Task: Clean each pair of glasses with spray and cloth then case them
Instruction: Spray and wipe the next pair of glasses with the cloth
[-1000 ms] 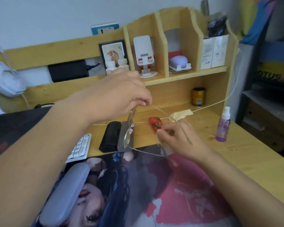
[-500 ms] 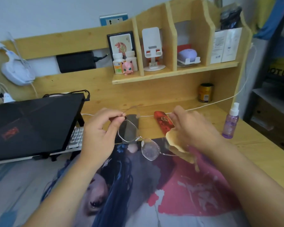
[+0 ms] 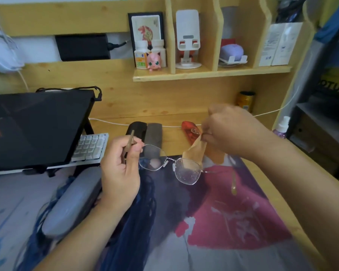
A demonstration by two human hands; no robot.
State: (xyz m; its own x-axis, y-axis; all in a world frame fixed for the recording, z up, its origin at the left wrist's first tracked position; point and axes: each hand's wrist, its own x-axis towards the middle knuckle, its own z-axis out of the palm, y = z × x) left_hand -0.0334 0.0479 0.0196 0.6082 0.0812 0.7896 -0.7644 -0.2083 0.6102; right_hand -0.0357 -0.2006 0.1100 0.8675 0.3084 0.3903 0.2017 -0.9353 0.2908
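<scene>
Glasses [image 3: 169, 165] with thin rimless lenses hang in the air above the printed desk mat [image 3: 213, 222], held level between the two forearms that reach in from the bottom corners of the view. The left hand [image 3: 120, 167] stands with its back toward the camera, wrist bent upward, its fingers curled round the folded temple at the left end of the frame, the thumb pressed close beside the left lens; the temple's brown tip sticks up past the knuckles. The right lens carries small droplets. The right hand [image 3: 227, 132] is raised a little higher and farther back, knuckles up, its thumb and fingertips pinching the top of a tan cloth [image 3: 196, 153], which hangs down so that its lower edge lies against the upper rim of the right lens. The right temple runs out sideways under that wrist, its amber tip pointing down. Behind the hands on the wooden desk [image 3: 282, 173] lie an open black case [image 3: 145, 132] and a red case [image 3: 190, 132]. A grey case [image 3: 70, 206] rests on the mat near the left forearm. The purple spray bottle [image 3: 281, 126] stands at the desk's right edge, well apart from the glasses.
</scene>
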